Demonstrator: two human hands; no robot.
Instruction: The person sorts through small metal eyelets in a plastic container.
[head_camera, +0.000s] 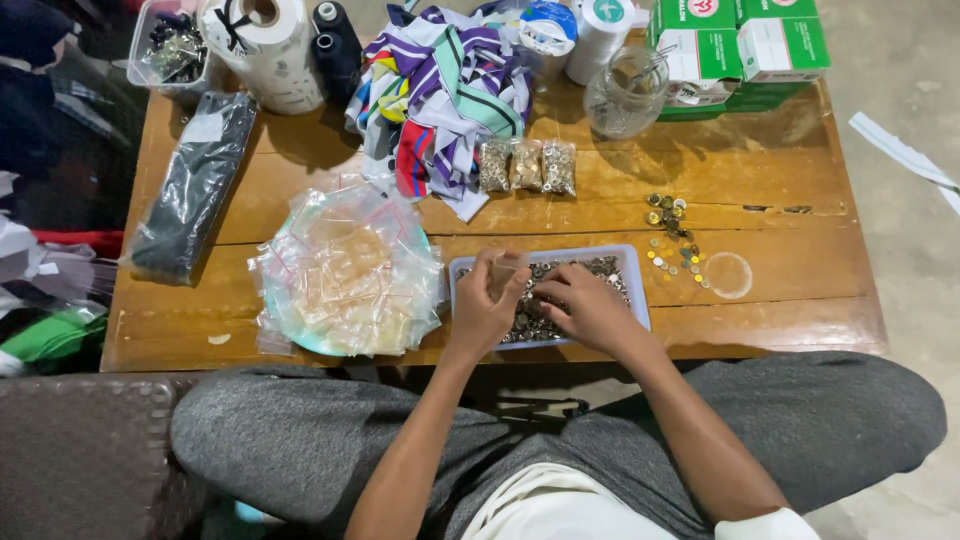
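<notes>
A shallow pale blue tray (634, 270) full of small metal buttons or eyelets sits at the near edge of a low wooden table (780, 300). My left hand (484, 305) holds a small clear zip bag (503, 270) over the tray's left end. My right hand (585, 303) rests on the metal pieces in the tray, fingers curled among them, right beside the bag. A heap of empty clear zip bags (345, 270) lies on a plate to the left of the tray. Three filled small bags (527, 166) lie side by side further back.
Loose coloured metal pieces (672, 232) and a clear round lid (728, 275) lie right of the tray. At the back are striped fabric (440, 85), a glass jar (625, 95), green-and-white boxes (740, 50), thread spools (335, 45), a paper roll (265, 45) and a black wrapped bundle (195, 185).
</notes>
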